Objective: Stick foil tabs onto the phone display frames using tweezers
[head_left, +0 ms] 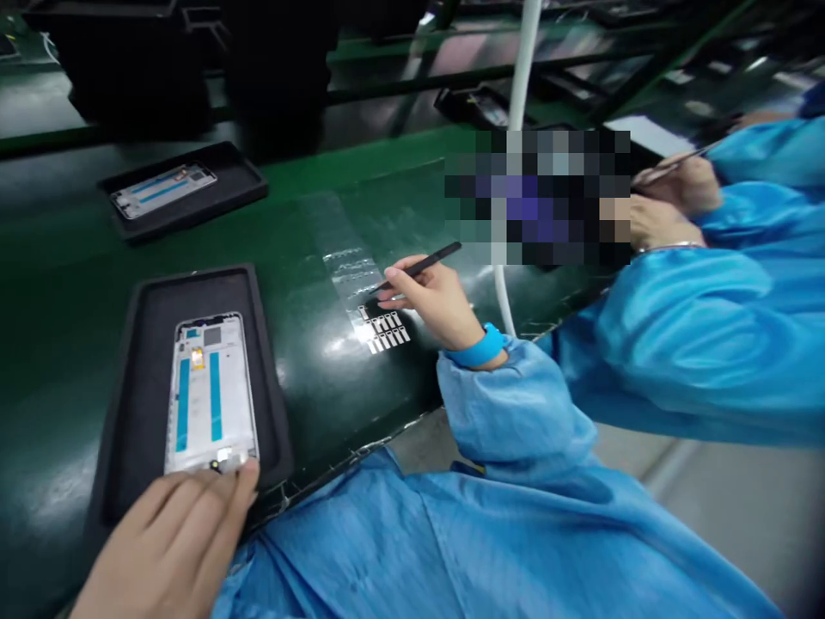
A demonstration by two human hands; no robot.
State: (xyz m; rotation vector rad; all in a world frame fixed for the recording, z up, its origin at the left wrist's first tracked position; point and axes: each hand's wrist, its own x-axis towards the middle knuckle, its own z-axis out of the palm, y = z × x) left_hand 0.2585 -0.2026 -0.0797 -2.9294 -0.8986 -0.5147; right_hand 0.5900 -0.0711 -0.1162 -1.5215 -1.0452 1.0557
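My left hand [174, 533] grips the lower end of a silvery phone frame [199, 395], its fingers closed there and covering the bottom edge. Two blue strips and a small orange flex piece show on the frame. It lies in a black foam tray [145, 378] at the left. My right hand [438, 297] is closed in a pinch around black tweezers [429, 260], their tip pointing down and left. Just below the tip, rows of small pale stickers [387, 331] sit at the near end of a clear film strip [348, 258] on the green bench.
Another black tray [232, 185] with a phone frame [164, 191] stands farther back left. A white pole [523, 77] rises right of my right hand. Beyond it, a co-worker's hands [670, 223] and blue sleeves [696, 292] reach over the bench. Dark stacked trays [142, 77] stand at the back.
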